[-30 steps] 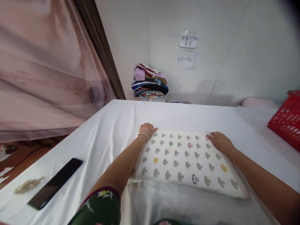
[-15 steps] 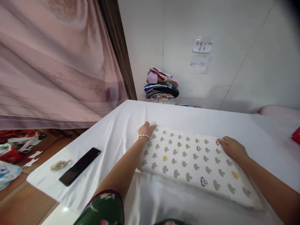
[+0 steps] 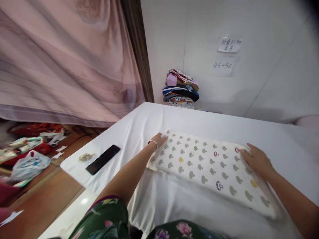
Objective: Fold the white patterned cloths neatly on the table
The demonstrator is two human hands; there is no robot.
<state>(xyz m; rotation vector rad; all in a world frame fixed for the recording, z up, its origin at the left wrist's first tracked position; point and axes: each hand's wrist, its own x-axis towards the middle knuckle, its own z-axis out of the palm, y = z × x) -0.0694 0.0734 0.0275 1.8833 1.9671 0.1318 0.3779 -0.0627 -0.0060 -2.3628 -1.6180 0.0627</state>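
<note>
A white cloth (image 3: 199,166) printed with grey mushrooms and a few coloured ones lies in front of me as a long, folded-looking rectangle. At its far left corner is my left hand (image 3: 159,141), wearing a bracelet, with the thumb over the edge and the fingers closed there. My right hand (image 3: 258,161) holds the far right corner, thumb on top; its other fingers are partly hidden. Beneath the cloth is a table (image 3: 199,121) with a smooth white cover.
On the table's left side lie a black phone (image 3: 103,159) and a small beige bundle (image 3: 86,157). A stack of folded fabrics (image 3: 181,89) stands beyond the far edge, by the wall. Pink curtain (image 3: 74,66) hangs at left, above bags (image 3: 31,164) on the floor.
My view has turned a little left, so the scene sits further right. The cloth's far left corner, raised at my left fingers before, now lies flatter. Both hands stay at the same corners.
</note>
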